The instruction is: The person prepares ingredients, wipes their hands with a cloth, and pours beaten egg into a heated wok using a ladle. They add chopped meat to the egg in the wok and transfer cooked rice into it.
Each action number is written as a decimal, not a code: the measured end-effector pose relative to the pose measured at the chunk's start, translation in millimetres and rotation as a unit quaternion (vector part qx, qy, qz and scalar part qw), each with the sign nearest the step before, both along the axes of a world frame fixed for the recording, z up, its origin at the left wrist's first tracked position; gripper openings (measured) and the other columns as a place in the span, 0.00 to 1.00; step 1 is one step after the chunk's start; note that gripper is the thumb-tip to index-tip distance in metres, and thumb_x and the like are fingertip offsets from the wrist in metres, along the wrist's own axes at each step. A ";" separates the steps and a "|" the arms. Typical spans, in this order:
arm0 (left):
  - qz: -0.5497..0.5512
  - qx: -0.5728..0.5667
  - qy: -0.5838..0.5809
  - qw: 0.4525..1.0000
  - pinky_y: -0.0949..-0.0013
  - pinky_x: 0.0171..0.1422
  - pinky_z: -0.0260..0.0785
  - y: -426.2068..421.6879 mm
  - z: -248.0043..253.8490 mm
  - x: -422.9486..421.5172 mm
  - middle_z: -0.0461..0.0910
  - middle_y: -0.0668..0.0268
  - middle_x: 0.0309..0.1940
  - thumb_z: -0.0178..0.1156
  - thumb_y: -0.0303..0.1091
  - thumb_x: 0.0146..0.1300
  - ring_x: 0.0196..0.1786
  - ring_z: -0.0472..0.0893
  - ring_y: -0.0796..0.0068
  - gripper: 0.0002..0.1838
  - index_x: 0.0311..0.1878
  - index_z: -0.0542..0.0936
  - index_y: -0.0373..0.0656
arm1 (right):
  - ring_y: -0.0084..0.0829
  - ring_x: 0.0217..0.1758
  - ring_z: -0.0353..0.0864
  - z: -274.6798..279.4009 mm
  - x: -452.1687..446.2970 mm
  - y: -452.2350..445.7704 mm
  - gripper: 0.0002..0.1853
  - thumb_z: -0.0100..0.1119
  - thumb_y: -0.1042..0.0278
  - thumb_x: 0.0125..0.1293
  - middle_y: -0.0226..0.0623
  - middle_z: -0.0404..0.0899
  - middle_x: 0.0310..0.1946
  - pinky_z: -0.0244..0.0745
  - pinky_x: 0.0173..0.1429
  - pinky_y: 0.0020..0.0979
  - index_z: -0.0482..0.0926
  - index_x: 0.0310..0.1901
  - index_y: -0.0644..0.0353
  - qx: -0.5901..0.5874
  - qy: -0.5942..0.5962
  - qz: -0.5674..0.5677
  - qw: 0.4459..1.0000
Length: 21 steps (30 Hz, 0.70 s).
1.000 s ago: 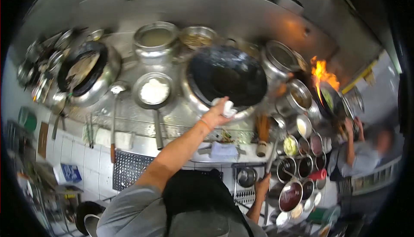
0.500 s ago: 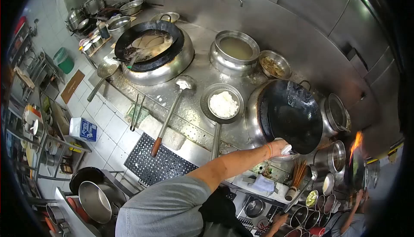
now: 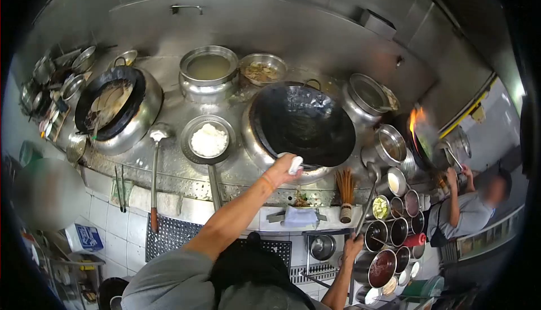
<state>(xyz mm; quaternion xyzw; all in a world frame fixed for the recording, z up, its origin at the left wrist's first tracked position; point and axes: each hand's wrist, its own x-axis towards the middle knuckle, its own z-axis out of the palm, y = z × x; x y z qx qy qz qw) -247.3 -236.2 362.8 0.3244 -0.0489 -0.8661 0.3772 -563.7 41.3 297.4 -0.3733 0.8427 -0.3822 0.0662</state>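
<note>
L hand clamps white cloth at near rim of black wok; R hand closed on ladle. Left of wok: rice in strainer, cloudy liq. in pot.

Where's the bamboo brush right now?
Head view, right of centre: the bamboo brush is at the front edge of the counter, between the folded cloth and the ladle in the right hand.

Left hand: fingertips out of sight at the white cloth!
Co-worker: face blurred out.
Green bin: lower part under a round blur.
Box: smaller lettering unreadable.
Flaming wok: contents too hazy to tell.
</note>
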 end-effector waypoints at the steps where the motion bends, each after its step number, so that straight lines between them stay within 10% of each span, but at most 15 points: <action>1: 0.008 0.007 -0.018 1.000 0.68 0.22 0.69 11.6 12.0 3.9 0.73 0.60 0.27 0.50 0.37 0.65 0.27 0.75 0.65 0.07 0.35 0.72 0.45 | 0.50 0.45 0.80 35.8 13.0 -1.4 0.19 0.54 0.66 0.67 0.61 0.78 0.40 0.72 0.50 0.39 0.73 0.53 0.72 0.068 -0.011 -0.012 0.998; 5: -0.016 -0.015 -0.021 1.000 0.72 0.20 0.66 46.6 8.1 17.3 0.73 0.61 0.25 0.51 0.39 0.66 0.26 0.74 0.67 0.10 0.33 0.74 0.43 | 0.36 0.36 0.81 114.0 15.0 -19.6 0.19 0.53 0.65 0.68 0.57 0.79 0.34 0.73 0.41 0.36 0.72 0.54 0.73 -0.016 0.012 0.063 0.998; 10: -0.015 0.030 -0.028 0.999 0.75 0.19 0.63 100.5 46.7 30.3 0.73 0.62 0.23 0.52 0.39 0.66 0.24 0.73 0.69 0.11 0.32 0.75 0.43 | 0.58 0.41 0.79 231.3 19.1 -83.2 0.16 0.55 0.71 0.64 0.62 0.78 0.37 0.72 0.43 0.45 0.76 0.52 0.69 -0.008 0.226 0.150 0.962; 21: 0.023 0.032 0.034 0.999 0.75 0.15 0.60 150.5 85.9 93.2 0.74 0.63 0.20 0.51 0.38 0.66 0.22 0.76 0.66 0.12 0.29 0.75 0.42 | 0.55 0.48 0.77 351.6 132.8 -203.4 0.18 0.55 0.62 0.64 0.53 0.79 0.42 0.73 0.48 0.50 0.76 0.56 0.54 0.117 0.386 0.279 0.871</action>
